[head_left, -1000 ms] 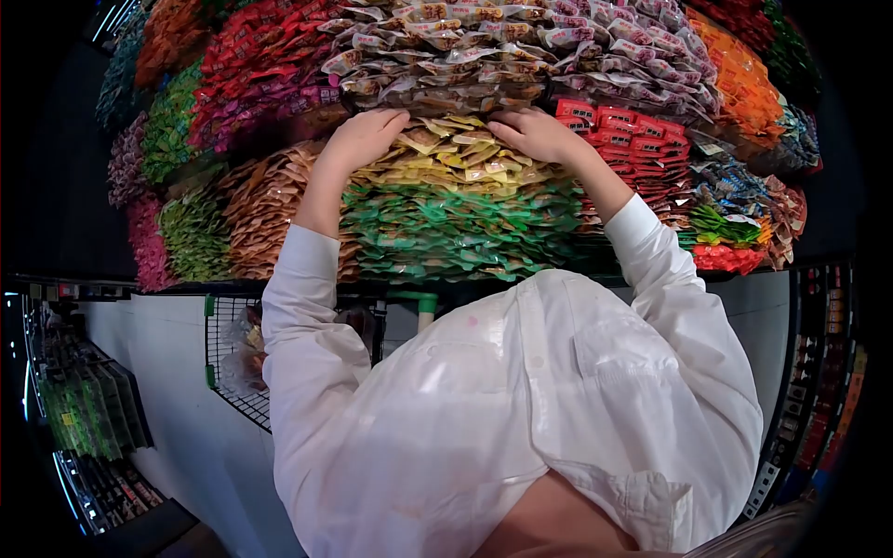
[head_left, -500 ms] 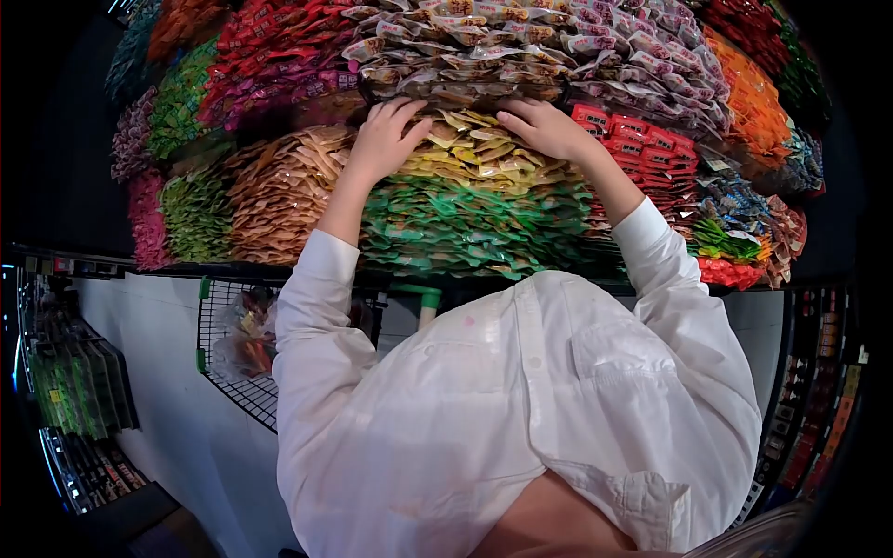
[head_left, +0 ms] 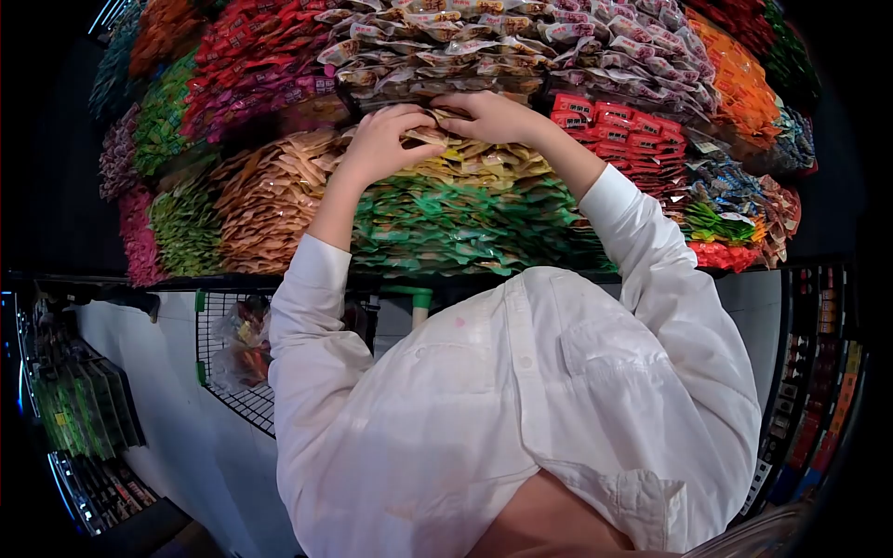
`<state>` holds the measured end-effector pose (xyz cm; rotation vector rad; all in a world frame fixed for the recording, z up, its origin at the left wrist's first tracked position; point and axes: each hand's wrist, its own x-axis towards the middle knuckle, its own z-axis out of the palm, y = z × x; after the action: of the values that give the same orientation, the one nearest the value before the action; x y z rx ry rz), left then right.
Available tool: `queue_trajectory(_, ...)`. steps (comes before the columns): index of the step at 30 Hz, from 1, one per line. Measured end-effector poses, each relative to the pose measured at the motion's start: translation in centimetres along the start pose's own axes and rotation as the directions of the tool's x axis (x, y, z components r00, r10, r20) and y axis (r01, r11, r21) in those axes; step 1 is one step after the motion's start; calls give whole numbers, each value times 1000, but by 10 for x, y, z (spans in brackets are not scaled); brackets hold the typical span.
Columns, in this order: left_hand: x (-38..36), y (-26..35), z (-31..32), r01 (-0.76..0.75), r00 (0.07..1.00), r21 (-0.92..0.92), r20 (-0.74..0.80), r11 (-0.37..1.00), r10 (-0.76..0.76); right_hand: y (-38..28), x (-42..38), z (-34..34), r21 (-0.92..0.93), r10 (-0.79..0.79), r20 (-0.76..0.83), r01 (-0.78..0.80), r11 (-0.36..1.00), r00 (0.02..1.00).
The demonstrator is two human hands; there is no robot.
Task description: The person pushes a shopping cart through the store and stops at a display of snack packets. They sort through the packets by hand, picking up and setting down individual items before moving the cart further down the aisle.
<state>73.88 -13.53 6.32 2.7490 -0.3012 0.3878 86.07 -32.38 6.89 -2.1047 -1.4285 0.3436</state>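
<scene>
My left hand (head_left: 386, 144) lies over the back of a pile of small yellow packets (head_left: 484, 160), its fingers bent and its thumb spread apart from them. Close beside it, my right hand (head_left: 488, 119) reaches leftward, with a bit of a yellow packet (head_left: 448, 114) showing between its thumb and fingers. The fingertips of both hands nearly meet. Green packets (head_left: 456, 219) fill the front of the bin below my hands. Behind them rises a heap of white printed packets (head_left: 446, 51).
Orange-tan packets (head_left: 265, 186) lie to the left and red packets (head_left: 619, 130) to the right. A wire shopping cart (head_left: 212, 349) holding a plastic bag (head_left: 246, 339) stands at lower left. Stocked shelves (head_left: 809, 372) line the right side.
Both hands have come together over the back of the yellow pile, my right hand moving left. The right fingers have closed around a bit of a packet. The view has shifted slightly.
</scene>
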Motion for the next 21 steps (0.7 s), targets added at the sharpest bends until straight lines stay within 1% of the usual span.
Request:
queue_trajectory(1, -2, -4, 0, -4, 1000, -4, 6, 1000, 4, 3, 1, 1, 3, 7, -2, -7, 1000, 1000)
queue_trajectory(3, -3, -6, 1, 17, 999, -81, 32, 997, -15, 12, 8, 2, 117, 51, -16, -48, 992, 999)
queue_trajectory(4, -2, -3, 1, 74, 997, -128, 7, 989, -74, 15, 10, 4, 137, 62, -19, -59, 989, 998)
queue_trajectory(5, 0, 0, 4, 73, 997, -130, 7, 989, -72, 19, 9, 5, 136, 64, -20, -60, 989, 998)
queue_trajectory(7, 3, 7, 10, 163, 983, -61, -76, 985, -168, 16, 6, 5, 131, 75, -28, -71, 989, 997)
queue_trajectory(8, 5, 10, 14, 164, 983, -63, -74, 984, -169, 17, 7, 4, 132, 77, -27, -73, 989, 997)
queue_trajectory(10, 9, 19, 21, 134, 982, 41, -137, 990, -128, 21, 10, 4, 123, 78, -15, -76, 990, 997)
queue_trajectory(11, 11, 24, 24, 138, 982, 40, -134, 990, -132, 23, 12, 4, 125, 78, -11, -76, 989, 997)
queue_trajectory(13, 16, 34, 24, 309, 949, 197, -121, 931, -290, 24, 14, 3, 138, 79, 2, -78, 987, 997)
queue_trajectory(14, 21, 39, 22, 386, 923, 211, -86, 898, -376, 24, 16, 3, 141, 114, 34, -118, 983, 993)
queue_trajectory(15, 20, 36, 23, 386, 923, 212, -88, 898, -376, 22, 16, 4, 140, 113, 33, -116, 983, 993)
queue_trajectory(17, 19, 28, 25, 329, 944, 205, -86, 922, -318, 19, 14, 2, 146, 104, 68, -113, 983, 992)
queue_trajectory(18, 14, 25, 22, 278, 960, 188, -87, 942, -266, 21, 13, 1, 145, 106, 63, -114, 983, 992)
queue_trajectory(19, 12, 19, 17, 274, 961, 190, -87, 943, -262, 23, 12, 1, 133, 107, 63, -114, 984, 992)
queue_trajectory(20, 9, 13, 12, 267, 957, -51, -99, 962, -271, 25, 12, 3, 122, 106, 64, -113, 986, 992)
queue_trajectory(21, 6, 9, 9, 246, 952, -290, -106, 925, -286, 26, 12, 5, 113, 105, 70, -113, 987, 992)
